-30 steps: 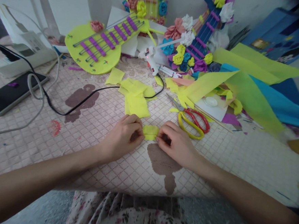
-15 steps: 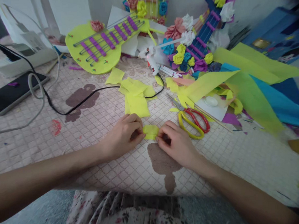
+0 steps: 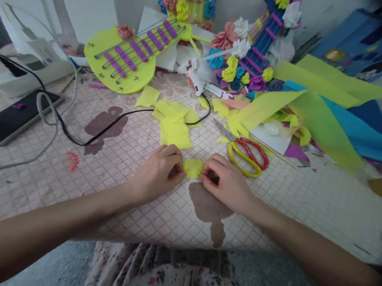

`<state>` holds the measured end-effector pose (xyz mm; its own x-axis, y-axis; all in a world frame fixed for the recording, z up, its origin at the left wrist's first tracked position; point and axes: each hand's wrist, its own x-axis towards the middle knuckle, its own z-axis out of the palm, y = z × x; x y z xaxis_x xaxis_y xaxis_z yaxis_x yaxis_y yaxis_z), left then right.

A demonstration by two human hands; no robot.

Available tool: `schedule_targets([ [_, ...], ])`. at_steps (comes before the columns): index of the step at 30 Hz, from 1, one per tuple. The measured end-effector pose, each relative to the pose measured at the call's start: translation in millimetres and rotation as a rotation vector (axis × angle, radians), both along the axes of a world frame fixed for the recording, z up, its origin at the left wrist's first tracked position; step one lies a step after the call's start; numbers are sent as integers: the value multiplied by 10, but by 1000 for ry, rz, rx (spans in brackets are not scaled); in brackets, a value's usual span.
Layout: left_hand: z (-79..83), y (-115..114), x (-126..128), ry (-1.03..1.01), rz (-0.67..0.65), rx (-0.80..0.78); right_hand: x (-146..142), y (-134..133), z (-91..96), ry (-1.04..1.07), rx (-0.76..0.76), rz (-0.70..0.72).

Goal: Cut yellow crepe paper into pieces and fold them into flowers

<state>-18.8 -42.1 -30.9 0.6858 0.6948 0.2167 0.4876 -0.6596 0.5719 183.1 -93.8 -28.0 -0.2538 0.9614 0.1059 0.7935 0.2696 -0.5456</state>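
Observation:
Between my two hands a small piece of yellow crepe paper (image 3: 193, 167) is stretched just over the tablecloth. My left hand (image 3: 162, 171) pinches its left edge, and my right hand (image 3: 224, 180) pinches the right edge. Beyond my hands lies a loose pile of yellow paper pieces (image 3: 175, 133). To the right of my right hand rest scissors (image 3: 244, 154) with one yellow and one red handle, their blades pointing away to the left. A white glue gun (image 3: 195, 79) stands farther back, its black cord running left.
A yellow paper guitar (image 3: 123, 62) and a blue one (image 3: 262, 46) with paper flowers lean at the back. Crepe strips (image 3: 327, 120) heap up at right. At left are a phone (image 3: 15, 116), a power strip (image 3: 29, 78) and cables, on a patterned tablecloth (image 3: 144, 220).
My hands stay in almost the same place. The yellow paper's upper edge looks slightly more ruffled; otherwise the view has barely shifted.

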Motion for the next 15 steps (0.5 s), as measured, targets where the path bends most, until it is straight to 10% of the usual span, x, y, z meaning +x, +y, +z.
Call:
schedule_targets([
  [15, 16, -19, -26, -49, -26, -59, 36, 3, 37, 90, -55, 52],
])
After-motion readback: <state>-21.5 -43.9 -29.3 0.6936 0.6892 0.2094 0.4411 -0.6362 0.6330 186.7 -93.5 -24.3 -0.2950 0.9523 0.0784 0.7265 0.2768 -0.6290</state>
